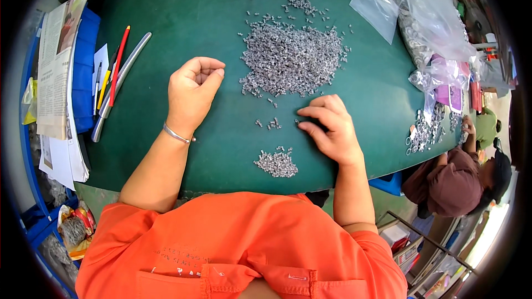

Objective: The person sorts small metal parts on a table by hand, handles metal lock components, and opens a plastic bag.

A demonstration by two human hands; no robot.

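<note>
A large heap of small grey metal parts (293, 58) lies on the green table. My left hand (197, 86) is left of the heap, closed with the thumb pressed to the curled fingers; whatever may be in the pinch is too small to make out. My right hand (330, 127) rests below the heap's right side, thumb and forefinger apart. One tiny metal part (297, 122) is at the tip of its thumb. Between the hands lie a few loose parts (274, 124), and nearer to me sits a smaller pile of the same parts (276, 163).
Pens (117, 66) and a long curved strip (124, 83) lie at left beside a blue bin with newspaper (58, 66). Plastic bags (426, 11) crowd the far right. Metal rings (429, 130) are spread near a co-worker in a brown top (451, 182).
</note>
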